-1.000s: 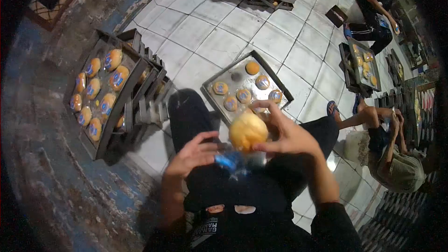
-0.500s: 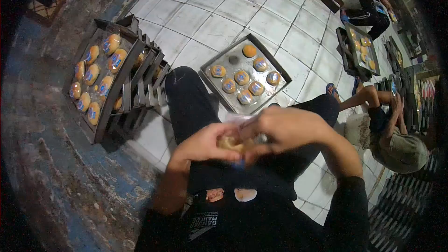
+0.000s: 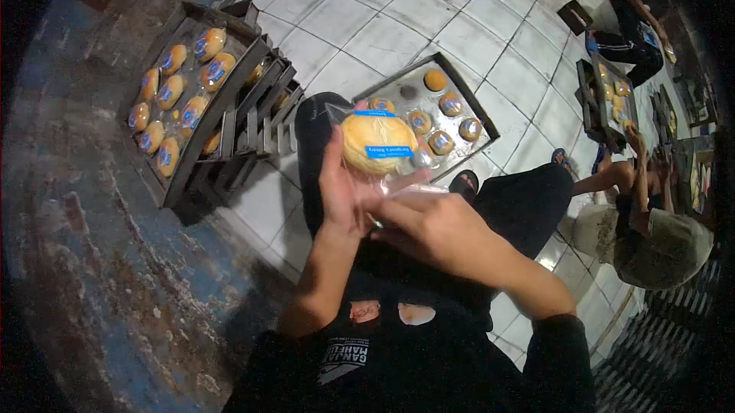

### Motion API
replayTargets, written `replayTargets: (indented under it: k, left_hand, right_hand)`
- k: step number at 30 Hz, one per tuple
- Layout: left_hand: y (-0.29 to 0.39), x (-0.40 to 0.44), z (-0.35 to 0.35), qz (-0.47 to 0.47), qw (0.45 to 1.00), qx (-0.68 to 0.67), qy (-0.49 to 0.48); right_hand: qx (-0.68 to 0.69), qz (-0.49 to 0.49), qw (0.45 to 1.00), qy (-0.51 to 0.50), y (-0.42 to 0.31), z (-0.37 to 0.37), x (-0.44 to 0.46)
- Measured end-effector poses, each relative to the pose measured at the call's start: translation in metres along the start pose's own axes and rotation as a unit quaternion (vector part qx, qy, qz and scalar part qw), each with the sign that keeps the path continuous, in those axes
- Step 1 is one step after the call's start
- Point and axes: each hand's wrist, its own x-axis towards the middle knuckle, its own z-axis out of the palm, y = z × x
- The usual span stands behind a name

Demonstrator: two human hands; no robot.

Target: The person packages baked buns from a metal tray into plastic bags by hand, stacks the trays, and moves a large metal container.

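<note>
A round golden bun (image 3: pixel 375 137) in a clear plastic bag with blue printing is raised before me. My left hand (image 3: pixel 341 195) is closed around the bag's left side and underside, thumb along its edge. Near the bag's lower end, my right hand (image 3: pixel 436 222) has its fingers closed on the loose plastic (image 3: pixel 402 183); its fingertips are partly hidden. Beyond my hands, a metal tray (image 3: pixel 468 96) on the floor carries several bagged buns (image 3: pixel 452 104) and a bun that looks unbagged (image 3: pixel 435 80). The raised bun covers part of that tray.
At left stand stacked metal trays (image 3: pixel 218 91), the top one tilted and bearing several bagged buns (image 3: pixel 172 91). More trays (image 3: pixel 586 95) are at right, beside a seated person in a cap (image 3: pixel 666 248) and another person (image 3: pixel 635 38) farther back. White tiles (image 3: pixel 344 22) cover the floor.
The bun, earlier low and blurred between both hands, is now raised farther forward with its printed side showing. My right hand has shifted down to the loose plastic. The view has turned slightly.
</note>
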Motion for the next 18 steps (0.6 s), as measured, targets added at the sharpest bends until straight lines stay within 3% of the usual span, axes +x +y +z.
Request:
replayTargets:
  k: [3,6,9,11,12,14,16,18]
  left_hand:
    - [0.0,0.004,0.002,0.06,0.998,0.029,0.017]
    - [0.001,0.004,0.001,0.08,0.995,0.056,0.027]
    - [0.01,0.001,-0.006,0.082,0.994,0.057,0.039]
    - [0.023,-0.005,-0.011,0.089,0.994,0.051,0.039]
    - [0.031,-0.009,-0.014,0.094,0.994,0.045,0.037]
    - [0.044,-0.016,-0.024,0.1,0.995,0.015,0.026]
    - [0.05,-0.025,-0.026,0.083,0.994,-0.036,0.053]
    - [0.052,-0.034,-0.036,0.038,0.993,-0.111,0.004]
  right_hand:
    - [-0.024,0.062,0.998,0.012,-0.003,0.009,0.003]
    - [-0.063,0.033,0.997,0.012,0.001,0.019,0.006]
    - [0.015,-0.011,0.998,0.057,0.004,0.019,0.009]
    - [0.297,-0.041,0.95,-0.087,-0.005,-0.01,0.006]
    - [0.383,0.018,0.911,-0.15,-0.007,-0.025,0.002]
    - [0.386,0.042,0.917,-0.09,0.003,-0.043,-0.002]
    - [0.127,0.096,0.98,0.121,0.011,-0.021,0.015]
    - [0.061,0.042,0.98,0.185,0.017,0.01,0.044]
